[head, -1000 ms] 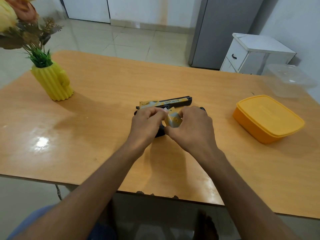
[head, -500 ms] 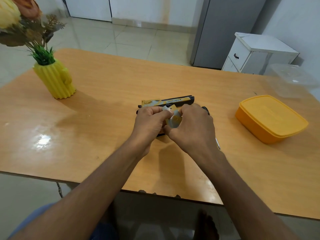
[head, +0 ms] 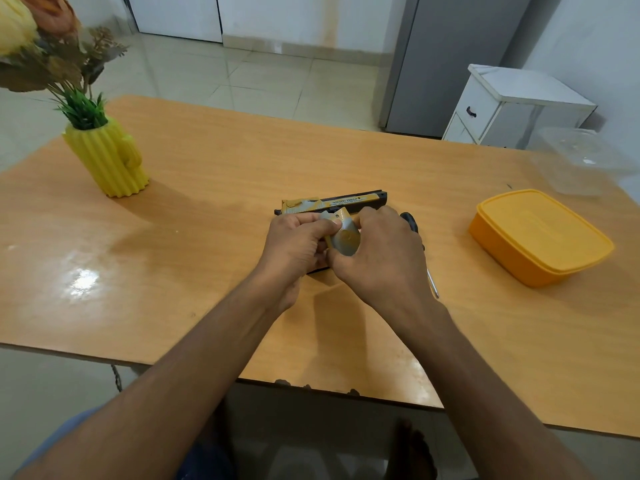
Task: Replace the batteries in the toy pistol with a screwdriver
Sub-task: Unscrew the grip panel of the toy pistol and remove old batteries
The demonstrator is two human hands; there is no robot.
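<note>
A black and gold toy pistol (head: 346,201) lies on its side in the middle of the wooden table (head: 207,258), barrel pointing right. A gold and grey grip cover (head: 343,234) is tilted up over the handle. My left hand (head: 294,244) pinches its left edge and my right hand (head: 381,251) grips its right side and lower end. The pistol's handle is mostly hidden under my fingers. A screwdriver (head: 412,223) with a black handle lies on the table behind my right hand, its metal shaft showing by my wrist. No batteries are visible.
A yellow lidded box (head: 540,237) sits at the right. A clear plastic container (head: 581,161) stands behind it at the table's far right corner. A yellow cactus-shaped vase (head: 107,161) with flowers stands at the far left. A white cabinet (head: 512,105) is beyond the table.
The grip cover has tilted a little between my fingers, and my hands stay over the pistol's handle. The screwdriver shaft now shows beside my right wrist.
</note>
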